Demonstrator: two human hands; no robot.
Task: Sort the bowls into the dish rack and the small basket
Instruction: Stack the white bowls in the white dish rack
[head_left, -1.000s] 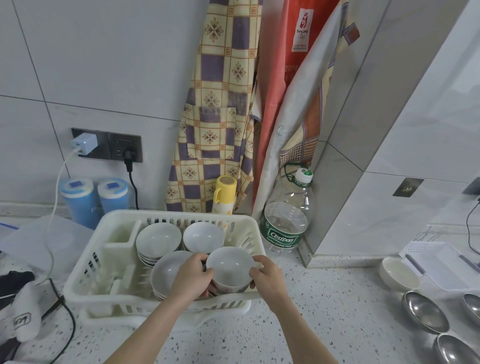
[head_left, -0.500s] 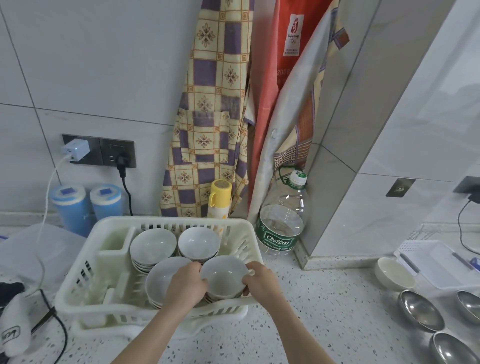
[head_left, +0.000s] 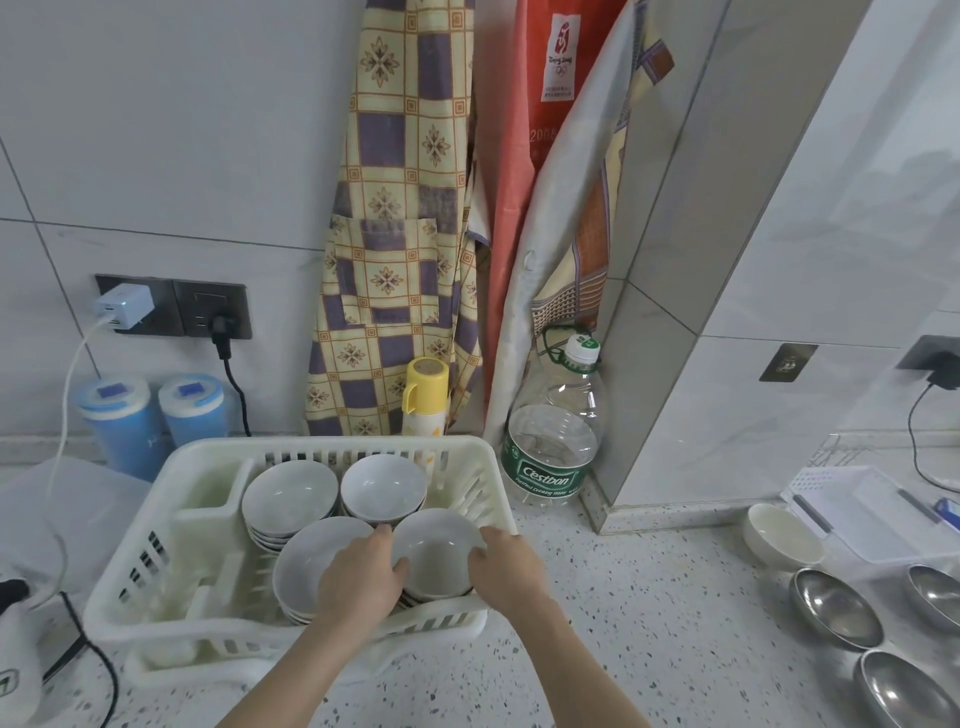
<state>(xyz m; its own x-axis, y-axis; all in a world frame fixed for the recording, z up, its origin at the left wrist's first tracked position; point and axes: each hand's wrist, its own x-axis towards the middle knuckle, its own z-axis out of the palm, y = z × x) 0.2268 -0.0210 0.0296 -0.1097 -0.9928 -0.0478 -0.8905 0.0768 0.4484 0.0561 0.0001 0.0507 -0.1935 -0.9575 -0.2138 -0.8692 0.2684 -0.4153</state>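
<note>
Both hands held a white bowl at the front right corner of the dish rack, the left hand curled on its left rim, the right hand on its right rim. Three more bowl stacks crowded the rack. A water bottle stood just beside it. Well to the right lay a cream bowl, steel bowls and the small basket.

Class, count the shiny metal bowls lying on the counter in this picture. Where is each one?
3, all at the right edge: one nearest the white bowl, one cut off by the frame, one at the bottom corner. More may lie outside the frame.
</note>
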